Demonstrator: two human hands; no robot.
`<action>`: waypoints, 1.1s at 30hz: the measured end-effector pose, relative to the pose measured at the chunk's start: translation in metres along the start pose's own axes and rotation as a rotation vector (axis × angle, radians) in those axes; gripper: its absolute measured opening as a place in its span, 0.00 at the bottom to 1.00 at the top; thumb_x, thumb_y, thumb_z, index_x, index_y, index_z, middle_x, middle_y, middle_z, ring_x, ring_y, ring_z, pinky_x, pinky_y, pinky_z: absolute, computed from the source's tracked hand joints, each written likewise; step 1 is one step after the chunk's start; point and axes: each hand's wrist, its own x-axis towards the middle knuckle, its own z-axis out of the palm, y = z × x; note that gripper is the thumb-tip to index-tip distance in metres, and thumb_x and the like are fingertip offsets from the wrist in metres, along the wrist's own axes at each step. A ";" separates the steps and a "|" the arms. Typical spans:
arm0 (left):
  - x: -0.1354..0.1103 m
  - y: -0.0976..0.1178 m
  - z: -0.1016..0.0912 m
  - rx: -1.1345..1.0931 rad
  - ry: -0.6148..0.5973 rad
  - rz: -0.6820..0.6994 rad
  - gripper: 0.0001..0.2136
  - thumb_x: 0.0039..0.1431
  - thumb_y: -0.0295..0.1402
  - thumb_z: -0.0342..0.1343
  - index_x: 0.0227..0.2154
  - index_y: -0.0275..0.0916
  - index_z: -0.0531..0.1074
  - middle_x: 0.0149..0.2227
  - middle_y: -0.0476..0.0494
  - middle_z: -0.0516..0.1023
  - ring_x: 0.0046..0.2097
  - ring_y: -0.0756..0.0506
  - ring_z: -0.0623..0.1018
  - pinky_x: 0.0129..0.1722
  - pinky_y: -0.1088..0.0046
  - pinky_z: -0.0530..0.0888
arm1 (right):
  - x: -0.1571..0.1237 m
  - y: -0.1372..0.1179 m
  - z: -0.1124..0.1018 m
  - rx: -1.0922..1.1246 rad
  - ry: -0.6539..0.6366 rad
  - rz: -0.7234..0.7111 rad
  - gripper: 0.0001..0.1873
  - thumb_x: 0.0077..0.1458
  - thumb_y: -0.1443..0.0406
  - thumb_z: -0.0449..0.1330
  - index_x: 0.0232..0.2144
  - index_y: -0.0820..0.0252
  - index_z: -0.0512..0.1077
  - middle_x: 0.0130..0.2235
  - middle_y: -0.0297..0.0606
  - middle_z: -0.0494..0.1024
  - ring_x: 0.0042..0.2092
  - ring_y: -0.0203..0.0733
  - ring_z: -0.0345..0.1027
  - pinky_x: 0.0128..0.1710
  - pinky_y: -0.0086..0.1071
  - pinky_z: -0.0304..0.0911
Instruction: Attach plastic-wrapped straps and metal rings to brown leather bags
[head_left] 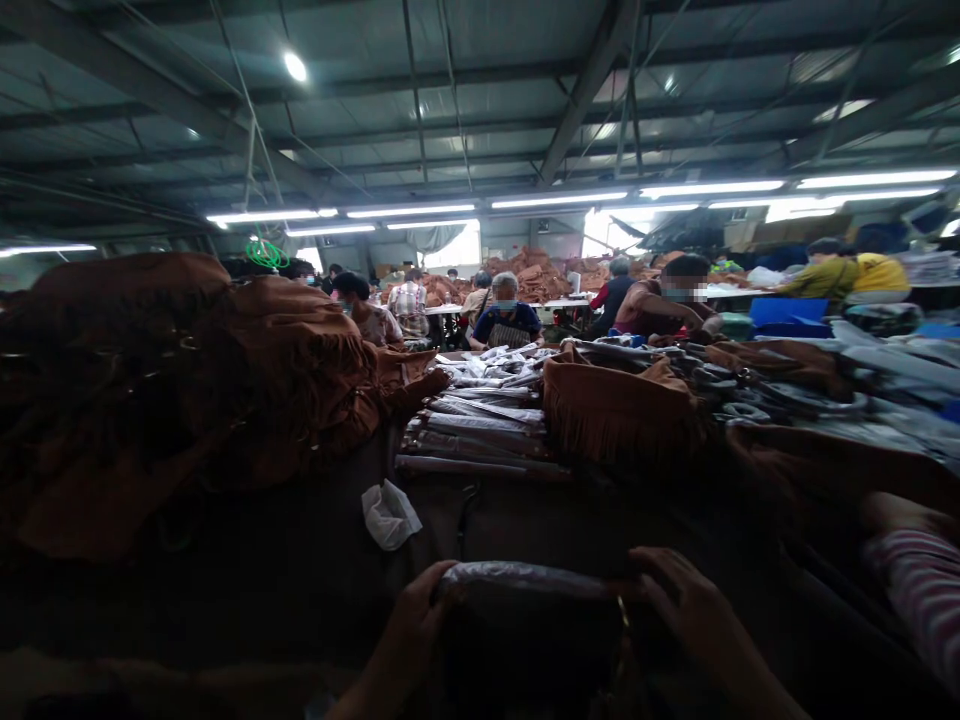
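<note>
A long strap wrapped in white film (525, 577) lies level across the front of the view, low over the dark table. My left hand (416, 625) is closed around its left end. At the strap's brown right end, my right hand (694, 610) grips between thumb and fingers, though shadow hides part of this hold. Gold-coloured metal hardware (623, 612) hangs just beside the right fingertips. Beneath the strap, between my forearms, it is too dark to make out what is there.
Beyond my hands lie a crumpled white packet (391, 515), a dark slim tool (466, 510) and several wrapped straps (480, 425). Brown fringed bags pile at left (292, 370); another fringed piece (619, 395) sits right of centre. A co-worker's striped sleeve (919, 590) reaches in at right.
</note>
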 end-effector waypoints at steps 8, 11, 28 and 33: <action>0.015 -0.012 -0.004 0.337 0.025 0.050 0.17 0.63 0.42 0.47 0.46 0.41 0.75 0.46 0.41 0.76 0.49 0.42 0.74 0.52 0.65 0.69 | -0.008 0.031 -0.010 -0.012 -0.043 -0.138 0.13 0.57 0.63 0.57 0.44 0.50 0.78 0.45 0.38 0.78 0.47 0.46 0.71 0.48 0.41 0.69; 0.021 0.004 -0.009 0.467 0.051 0.052 0.21 0.56 0.38 0.55 0.52 0.39 0.70 0.52 0.39 0.73 0.54 0.40 0.71 0.56 0.62 0.66 | 0.001 0.026 -0.012 0.021 -0.039 -0.170 0.13 0.61 0.61 0.55 0.41 0.49 0.79 0.41 0.36 0.80 0.43 0.45 0.74 0.44 0.39 0.71; 0.130 0.165 0.114 0.264 -1.165 0.055 0.10 0.60 0.38 0.55 0.38 0.36 0.74 0.30 0.50 0.75 0.29 0.51 0.73 0.33 0.74 0.69 | 0.011 -0.042 -0.041 0.166 0.268 -0.420 0.06 0.63 0.63 0.58 0.39 0.53 0.75 0.36 0.35 0.79 0.36 0.40 0.74 0.35 0.30 0.70; 0.134 0.150 0.124 0.014 -1.016 0.067 0.18 0.55 0.47 0.58 0.37 0.35 0.76 0.29 0.51 0.74 0.25 0.54 0.64 0.27 0.77 0.60 | 0.007 -0.025 -0.031 0.238 0.298 -0.170 0.11 0.59 0.54 0.59 0.36 0.52 0.76 0.37 0.34 0.79 0.38 0.42 0.75 0.38 0.32 0.70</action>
